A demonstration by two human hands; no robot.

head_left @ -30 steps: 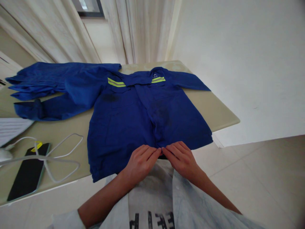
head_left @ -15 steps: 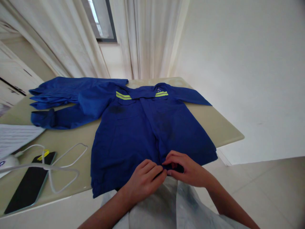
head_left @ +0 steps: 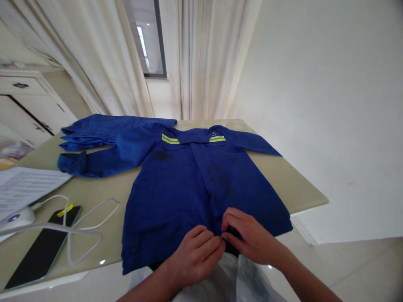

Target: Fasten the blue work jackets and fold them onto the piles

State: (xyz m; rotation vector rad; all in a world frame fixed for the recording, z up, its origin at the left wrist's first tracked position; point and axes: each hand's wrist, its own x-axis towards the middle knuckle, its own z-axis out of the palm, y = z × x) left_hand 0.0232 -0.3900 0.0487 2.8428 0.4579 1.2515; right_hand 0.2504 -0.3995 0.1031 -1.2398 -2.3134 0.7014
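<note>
Pinching the blue jacket (head_left: 171, 188) at the middle of its near hem (head_left: 141, 253), tip to tip, with left hand (head_left: 198, 255) and right hand (head_left: 250, 238) about equally close; cannot tell exactly how much cloth in either. Spread on the counter (head_left: 292, 184), straight out on the far side of both, running lengthwise from hem near to collar (head_left: 193, 136) far, overhanging at the near side, with sleeves (head_left: 103, 162) out to left and right and chest pockets (head_left: 174, 154) under lowered flaps (head_left: 174, 147), contents hidden. Bordered at far left by folded blue clothes (head_left: 132, 121), at near left by a phone (head_left: 44, 249) and a white cable (head_left: 47, 225).
</note>
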